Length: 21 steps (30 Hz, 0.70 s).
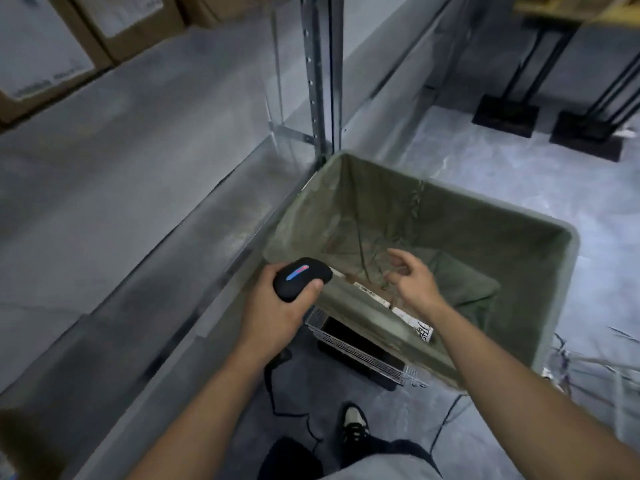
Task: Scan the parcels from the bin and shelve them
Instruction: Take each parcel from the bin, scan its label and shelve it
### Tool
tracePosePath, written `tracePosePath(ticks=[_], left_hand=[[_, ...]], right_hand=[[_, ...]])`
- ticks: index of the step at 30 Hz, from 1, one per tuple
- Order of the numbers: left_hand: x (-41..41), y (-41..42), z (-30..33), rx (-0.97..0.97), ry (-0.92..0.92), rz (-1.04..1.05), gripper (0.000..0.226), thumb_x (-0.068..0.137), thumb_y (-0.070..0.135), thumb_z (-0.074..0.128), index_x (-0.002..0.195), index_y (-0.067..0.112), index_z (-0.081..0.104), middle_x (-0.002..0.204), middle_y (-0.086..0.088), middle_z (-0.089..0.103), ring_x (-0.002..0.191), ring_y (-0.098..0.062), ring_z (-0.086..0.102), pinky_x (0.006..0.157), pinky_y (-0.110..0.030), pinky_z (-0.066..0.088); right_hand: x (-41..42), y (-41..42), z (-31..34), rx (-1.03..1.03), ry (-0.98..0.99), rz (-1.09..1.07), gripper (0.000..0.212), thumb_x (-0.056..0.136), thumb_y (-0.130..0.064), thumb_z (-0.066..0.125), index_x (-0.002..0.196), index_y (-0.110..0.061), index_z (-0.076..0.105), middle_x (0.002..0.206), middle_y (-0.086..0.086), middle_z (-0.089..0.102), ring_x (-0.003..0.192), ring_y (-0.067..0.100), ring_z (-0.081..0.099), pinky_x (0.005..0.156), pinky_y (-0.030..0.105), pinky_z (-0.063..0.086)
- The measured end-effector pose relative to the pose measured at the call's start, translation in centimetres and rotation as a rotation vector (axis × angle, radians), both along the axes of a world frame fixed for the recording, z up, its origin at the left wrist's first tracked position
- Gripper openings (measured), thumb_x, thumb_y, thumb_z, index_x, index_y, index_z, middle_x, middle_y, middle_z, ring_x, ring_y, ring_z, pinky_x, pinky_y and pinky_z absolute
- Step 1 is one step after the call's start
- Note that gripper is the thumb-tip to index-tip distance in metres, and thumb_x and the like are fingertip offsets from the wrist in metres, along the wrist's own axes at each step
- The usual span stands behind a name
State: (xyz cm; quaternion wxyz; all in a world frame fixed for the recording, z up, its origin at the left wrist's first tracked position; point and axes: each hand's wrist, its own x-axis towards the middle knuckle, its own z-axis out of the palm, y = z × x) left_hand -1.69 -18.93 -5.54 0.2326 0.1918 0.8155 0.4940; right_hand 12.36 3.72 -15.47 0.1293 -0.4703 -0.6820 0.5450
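A person's left hand (273, 306) grips a black scanner (301, 278) at the near left corner of a green bin (540, 237). The right hand (412, 280) hovers inside the bin, fingers (398, 256) loosely spread, holding nothing. Parcels (372, 293) lie low against the bin's near wall, mostly hidden by it; their labels are blurred. A grey shelf (121, 150) runs left of the bin, with boxes (69, 39) at its far end, cut off by the frame.

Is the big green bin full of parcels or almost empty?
Almost empty. The big green fabric-lined bin shows bare lining on its floor, with only a few labelled parcels against its near wall.
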Motion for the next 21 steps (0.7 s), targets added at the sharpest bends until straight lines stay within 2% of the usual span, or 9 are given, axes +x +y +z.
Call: tracePosePath(ticks=[3,5,8,11,14,15,18,21], left_hand=[[-0.7,2.1,-0.7,-0.026,-0.051,-0.045,0.048,0.076,0.049,0.085,0.117,0.034,0.065,0.100,0.016,0.072,0.087,-0.007,0.071,0.081,-0.050,0.063],[-1.6,3.5,-1.3,-0.029,-0.076,-0.077,0.045,0.080,0.039,0.085,0.119,0.030,0.065,0.101,0.015,0.071,0.087,-0.004,0.070,0.083,-0.050,0.063],[-2.9,5.5,-2.8,-0.030,-0.086,-0.147,0.045,0.081,0.036,0.085,0.121,0.028,0.064,0.100,0.014,0.071,0.084,0.000,0.070,0.081,-0.047,0.063],[-3.8,7.5,-4.4,-0.003,-0.106,-0.240,0.040,0.081,0.035,0.086,0.113,0.035,0.063,0.096,0.013,0.073,0.076,-0.007,0.070,0.074,-0.038,0.061],[-3.7,9.5,-6.0,-0.013,-0.104,-0.333,0.043,0.078,0.043,0.086,0.114,0.039,0.062,0.098,0.017,0.073,0.084,-0.002,0.070,0.077,-0.027,0.056],[-3.5,10.1,-6.5,-0.017,-0.107,-0.355,0.046,0.076,0.048,0.086,0.114,0.039,0.062,0.099,0.020,0.073,0.088,-0.001,0.070,0.079,-0.029,0.057],[-2.6,11.8,-7.8,-0.035,-0.126,-0.412,0.054,0.068,0.061,0.081,0.115,0.041,0.061,0.098,0.026,0.071,0.089,-0.008,0.072,0.076,-0.048,0.062],[-1.5,13.2,-8.7,-0.056,-0.127,-0.482,0.051,0.071,0.055,0.084,0.114,0.041,0.060,0.098,0.025,0.071,0.094,0.002,0.069,0.086,-0.044,0.061]], right_hand=[[1.4,1.9,-1.7,-0.021,-0.066,-0.033,0.050,0.090,-0.011,0.071,0.136,-0.029,0.062,0.128,-0.001,0.058,0.102,0.008,0.058,0.066,0.006,0.043],[2.0,2.6,-2.8,-0.033,-0.087,-0.049,0.051,0.091,-0.012,0.072,0.138,-0.029,0.060,0.131,-0.001,0.058,0.109,0.011,0.057,0.076,0.013,0.046],[2.5,3.1,-4.2,-0.047,-0.129,-0.101,0.050,0.090,-0.014,0.073,0.134,-0.033,0.061,0.131,0.000,0.058,0.116,0.015,0.053,0.095,0.034,0.050],[3.2,3.7,-5.5,-0.048,-0.200,-0.147,0.052,0.087,-0.017,0.073,0.133,-0.037,0.060,0.129,-0.002,0.058,0.121,0.018,0.053,0.105,0.046,0.048],[4.3,4.3,-7.1,-0.077,-0.299,-0.162,0.055,0.085,-0.018,0.074,0.134,-0.037,0.060,0.134,0.003,0.056,0.128,0.022,0.052,0.110,0.043,0.044],[4.8,4.5,-7.6,-0.089,-0.328,-0.171,0.056,0.085,-0.018,0.074,0.135,-0.036,0.060,0.137,0.004,0.056,0.129,0.023,0.051,0.109,0.040,0.044],[6.5,4.8,-8.6,-0.098,-0.384,-0.205,0.057,0.083,-0.020,0.074,0.137,-0.035,0.059,0.140,0.007,0.055,0.129,0.025,0.052,0.106,0.035,0.043],[8.1,5.0,-10.1,-0.095,-0.472,-0.175,0.060,0.083,-0.025,0.073,0.140,-0.032,0.057,0.139,0.009,0.057,0.130,0.029,0.050,0.111,0.040,0.041]])
